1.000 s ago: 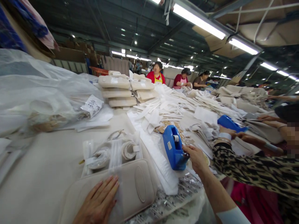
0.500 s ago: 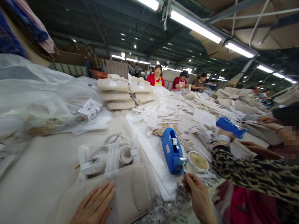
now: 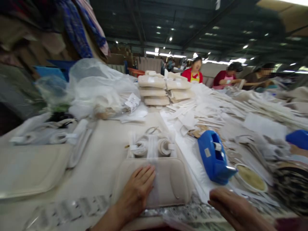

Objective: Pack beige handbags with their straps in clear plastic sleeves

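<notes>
My left hand (image 3: 139, 189) lies flat, fingers stretched out, on a beige padded bag (image 3: 168, 179). The bag lies on the table in front of me, with an oval seam at its right side. Rolled straps (image 3: 164, 146) with white bands sit at the bag's far edge, and a translucent strip (image 3: 152, 146) runs between them. Closed and slightly blurred, my right hand (image 3: 228, 202) hovers right of the bag, just nearer to me than a blue tape dispenser (image 3: 211, 160). Whatever its fingertips pinch is too small or hidden to make out.
Beside the dispenser stands a round tub (image 3: 251, 178) of yellowish stuff. Another beige bag (image 3: 36, 166) lies at left. Behind are stacked beige pieces (image 3: 154, 91), a plastic sack (image 3: 103, 86) and white sheets (image 3: 211, 102). A co-worker's patterned sleeve (image 3: 292, 186) is at right; other people work beyond.
The view has swung left. My right hand has come away from the dispenser's front end toward me. My left hand stays flat on the bag.
</notes>
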The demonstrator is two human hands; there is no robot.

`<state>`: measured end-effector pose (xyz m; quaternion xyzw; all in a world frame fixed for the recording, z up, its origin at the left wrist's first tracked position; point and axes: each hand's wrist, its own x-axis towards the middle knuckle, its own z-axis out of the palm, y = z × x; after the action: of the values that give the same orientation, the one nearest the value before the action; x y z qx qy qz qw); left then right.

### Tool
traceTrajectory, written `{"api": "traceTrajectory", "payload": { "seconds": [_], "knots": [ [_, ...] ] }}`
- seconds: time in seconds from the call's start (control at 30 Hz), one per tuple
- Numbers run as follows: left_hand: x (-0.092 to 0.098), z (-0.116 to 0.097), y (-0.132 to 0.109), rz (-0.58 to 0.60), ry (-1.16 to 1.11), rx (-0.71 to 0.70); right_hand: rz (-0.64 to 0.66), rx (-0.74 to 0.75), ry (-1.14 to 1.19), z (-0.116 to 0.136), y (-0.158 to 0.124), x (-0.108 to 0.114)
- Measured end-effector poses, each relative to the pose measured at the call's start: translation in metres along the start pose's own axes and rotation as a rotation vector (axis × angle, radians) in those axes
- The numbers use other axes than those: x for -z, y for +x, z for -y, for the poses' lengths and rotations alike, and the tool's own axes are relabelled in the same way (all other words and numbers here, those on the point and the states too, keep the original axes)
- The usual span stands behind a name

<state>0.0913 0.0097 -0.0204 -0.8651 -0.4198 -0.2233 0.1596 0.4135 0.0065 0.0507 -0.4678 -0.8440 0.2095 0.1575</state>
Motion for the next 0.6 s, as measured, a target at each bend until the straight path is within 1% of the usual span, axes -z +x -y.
{"api": "traceTrajectory", "payload": {
  "seconds": [0.1,0.13,0.2,0.3,0.4,0.5,0.6],
  "knots": [
    [0.002,-0.003,0.002,0.045,-0.061,0.062,0.304,0.293,-0.031,0.045,0.046,0.018],
    [0.002,-0.003,0.003,0.047,-0.074,0.076,0.395,0.35,-0.061,0.059,0.065,0.021],
    [0.003,-0.004,0.003,0.055,-0.1,0.096,0.524,0.453,-0.17,0.084,0.103,0.022],
    [0.002,-0.006,0.002,0.086,-0.137,0.118,0.56,0.547,-0.406,0.102,0.157,0.011],
    [-0.002,-0.006,0.0,0.115,-0.158,0.131,0.549,0.617,-0.629,0.105,0.193,-0.006],
    [-0.004,-0.006,-0.002,0.141,-0.179,0.135,0.571,0.673,-0.725,0.106,0.211,-0.021],
    [-0.004,-0.006,-0.002,0.146,-0.186,0.132,0.599,0.682,-0.736,0.108,0.218,-0.032]
  ]
}}
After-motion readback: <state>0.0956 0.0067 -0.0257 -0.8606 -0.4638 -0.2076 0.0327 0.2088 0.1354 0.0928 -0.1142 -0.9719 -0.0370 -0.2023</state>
